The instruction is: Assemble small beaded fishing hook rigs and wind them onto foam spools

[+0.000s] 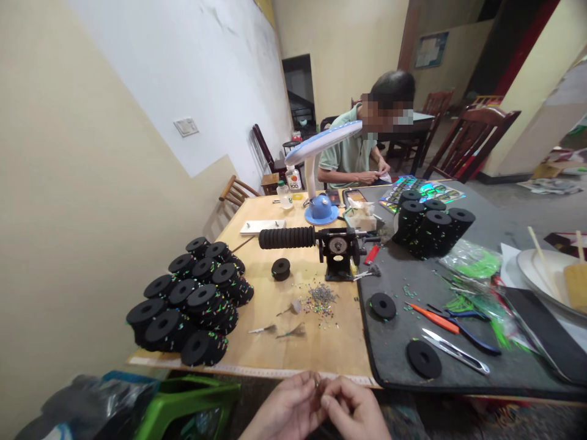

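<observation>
My left hand [290, 404] and my right hand [352, 408] meet at the table's front edge, fingertips pinched together. Whatever they hold between them is too small and hidden to name. Beyond them lie a heap of tiny coloured beads [321, 299] and a few fine wire-like bundles [292, 331]. Farther back stands a black crank device [338, 253] carrying a row of black foam rings [287, 238]. A single foam spool [280, 269] sits in front of it.
Stacked black foam spools [202, 299] fill the left side; more spools [435, 223] stand right. Orange tool [433, 318], pliers [472, 330] and silver snips [456, 351] lie on the grey mat [385, 360]. A blue lamp [321, 209] stands behind; a person [342, 160] sits opposite.
</observation>
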`<state>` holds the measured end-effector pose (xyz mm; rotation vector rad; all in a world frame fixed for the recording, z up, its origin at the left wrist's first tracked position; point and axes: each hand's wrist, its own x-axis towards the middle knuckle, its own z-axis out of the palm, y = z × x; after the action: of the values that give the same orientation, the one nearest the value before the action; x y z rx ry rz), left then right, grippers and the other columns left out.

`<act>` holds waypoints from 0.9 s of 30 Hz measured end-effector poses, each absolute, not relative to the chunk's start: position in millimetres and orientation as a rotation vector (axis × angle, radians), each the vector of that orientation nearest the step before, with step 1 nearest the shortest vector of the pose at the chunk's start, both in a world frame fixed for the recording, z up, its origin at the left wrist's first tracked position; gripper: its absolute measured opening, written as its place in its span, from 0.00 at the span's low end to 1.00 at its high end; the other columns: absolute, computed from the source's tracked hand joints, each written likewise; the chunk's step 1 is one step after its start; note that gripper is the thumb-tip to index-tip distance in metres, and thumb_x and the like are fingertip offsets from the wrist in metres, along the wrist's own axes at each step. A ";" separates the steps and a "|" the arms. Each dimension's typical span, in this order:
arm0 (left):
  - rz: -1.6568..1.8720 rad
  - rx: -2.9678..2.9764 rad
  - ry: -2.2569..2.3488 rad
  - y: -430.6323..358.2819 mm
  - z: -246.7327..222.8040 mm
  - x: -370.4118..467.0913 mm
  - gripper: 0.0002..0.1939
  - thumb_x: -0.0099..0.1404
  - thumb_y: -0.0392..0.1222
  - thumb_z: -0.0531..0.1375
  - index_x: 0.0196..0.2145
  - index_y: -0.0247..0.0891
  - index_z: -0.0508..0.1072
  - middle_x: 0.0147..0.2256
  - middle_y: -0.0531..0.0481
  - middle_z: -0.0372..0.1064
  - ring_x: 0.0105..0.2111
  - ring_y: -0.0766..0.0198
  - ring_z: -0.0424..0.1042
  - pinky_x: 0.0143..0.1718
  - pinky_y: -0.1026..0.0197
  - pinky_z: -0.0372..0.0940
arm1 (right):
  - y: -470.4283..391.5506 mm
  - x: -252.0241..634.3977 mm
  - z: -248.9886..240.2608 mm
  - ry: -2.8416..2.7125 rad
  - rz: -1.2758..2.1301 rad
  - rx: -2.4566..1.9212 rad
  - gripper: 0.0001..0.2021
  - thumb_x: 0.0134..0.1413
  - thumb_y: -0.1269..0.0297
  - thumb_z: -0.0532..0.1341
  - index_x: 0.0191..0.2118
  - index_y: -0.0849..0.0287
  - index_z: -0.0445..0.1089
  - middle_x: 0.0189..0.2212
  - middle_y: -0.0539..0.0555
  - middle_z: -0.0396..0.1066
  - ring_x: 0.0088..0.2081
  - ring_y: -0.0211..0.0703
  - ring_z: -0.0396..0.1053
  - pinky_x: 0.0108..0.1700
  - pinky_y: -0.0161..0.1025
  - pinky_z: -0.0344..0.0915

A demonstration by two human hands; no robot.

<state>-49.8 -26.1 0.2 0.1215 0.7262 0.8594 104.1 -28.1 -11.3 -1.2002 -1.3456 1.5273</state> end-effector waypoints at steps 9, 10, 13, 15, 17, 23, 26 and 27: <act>0.841 0.173 0.747 -23.9 1.6 -50.4 0.11 0.50 0.37 0.73 0.27 0.31 0.75 0.27 0.49 0.73 0.30 0.66 0.74 0.36 0.65 0.63 | -28.1 104.0 -15.1 -1.343 1.525 -1.229 0.14 0.46 0.54 0.62 0.21 0.59 0.67 0.17 0.43 0.54 0.21 0.35 0.50 0.24 0.33 0.49; 0.847 0.182 0.751 -24.1 1.7 -50.3 0.11 0.51 0.37 0.73 0.27 0.32 0.75 0.27 0.49 0.74 0.30 0.65 0.74 0.36 0.65 0.63 | -28.2 103.7 -15.7 -1.344 1.525 -1.225 0.14 0.46 0.54 0.62 0.22 0.59 0.66 0.17 0.43 0.54 0.21 0.35 0.49 0.24 0.33 0.49; 0.872 0.190 0.765 -25.4 3.3 -49.6 0.09 0.53 0.37 0.72 0.28 0.32 0.76 0.27 0.49 0.74 0.30 0.65 0.74 0.37 0.64 0.63 | -28.7 102.7 -16.9 -1.352 1.537 -1.209 0.13 0.47 0.55 0.61 0.22 0.59 0.66 0.17 0.44 0.55 0.21 0.35 0.49 0.24 0.33 0.48; 0.870 0.182 0.774 -26.1 4.5 -49.2 0.09 0.53 0.37 0.72 0.27 0.32 0.76 0.27 0.49 0.74 0.30 0.65 0.74 0.37 0.64 0.63 | -29.0 102.6 -17.4 -1.354 1.542 -1.206 0.13 0.48 0.55 0.61 0.23 0.59 0.66 0.18 0.44 0.56 0.21 0.35 0.49 0.24 0.33 0.48; 0.872 0.178 0.776 -26.4 4.7 -48.8 0.09 0.52 0.37 0.72 0.27 0.31 0.76 0.27 0.49 0.74 0.30 0.65 0.74 0.38 0.64 0.64 | -29.2 102.9 -17.8 -1.360 1.535 -1.212 0.13 0.48 0.55 0.61 0.23 0.59 0.66 0.17 0.44 0.55 0.21 0.35 0.49 0.24 0.33 0.48; 0.880 0.152 0.759 -24.9 3.5 -48.1 0.10 0.50 0.37 0.73 0.27 0.31 0.77 0.27 0.48 0.75 0.29 0.66 0.74 0.35 0.65 0.64 | -29.4 104.2 -17.6 -1.344 1.522 -1.228 0.13 0.47 0.56 0.63 0.22 0.60 0.67 0.17 0.43 0.54 0.20 0.35 0.49 0.24 0.33 0.48; 0.880 0.150 0.752 -24.3 5.2 -47.4 0.10 0.50 0.37 0.74 0.27 0.31 0.77 0.26 0.49 0.75 0.29 0.66 0.74 0.35 0.65 0.64 | -28.7 104.2 -16.5 -1.344 1.528 -1.237 0.12 0.47 0.56 0.62 0.22 0.60 0.67 0.17 0.44 0.55 0.21 0.35 0.50 0.24 0.34 0.48; 0.883 0.150 0.753 -24.3 5.9 -47.1 0.10 0.50 0.37 0.74 0.27 0.31 0.77 0.26 0.49 0.75 0.29 0.66 0.74 0.35 0.65 0.64 | -28.4 104.2 -16.2 -1.346 1.530 -1.238 0.12 0.46 0.56 0.62 0.22 0.60 0.67 0.17 0.44 0.54 0.21 0.35 0.50 0.24 0.34 0.48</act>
<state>-47.1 -24.3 5.9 0.1501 0.7533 0.8830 104.2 -28.4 -16.2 -1.2376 -1.3458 1.5301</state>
